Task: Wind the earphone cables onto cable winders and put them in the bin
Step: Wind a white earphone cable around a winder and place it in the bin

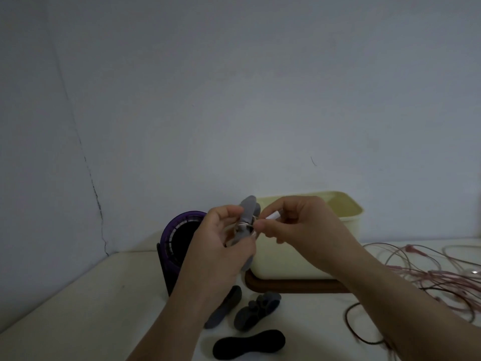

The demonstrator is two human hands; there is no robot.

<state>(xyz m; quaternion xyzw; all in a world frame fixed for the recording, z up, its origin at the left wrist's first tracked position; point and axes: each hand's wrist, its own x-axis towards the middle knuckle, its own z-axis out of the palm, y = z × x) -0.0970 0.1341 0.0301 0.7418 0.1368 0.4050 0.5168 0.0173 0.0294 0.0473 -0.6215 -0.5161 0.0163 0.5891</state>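
The cream bin point(348, 212) stands behind my hands, with loose earphone cables point(429, 274) sprawled to its right. My left hand point(216, 246) grips a grey winder point(248, 207) upright before the bin, cable looped round its waist. My right hand point(304, 230) pinches the white cable end point(272, 217) just beside it.

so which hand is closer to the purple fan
Left. The left hand, holding a grey winder, covers the right edge of the fan; the right hand, pinching the cable, is in front of the cream bin.
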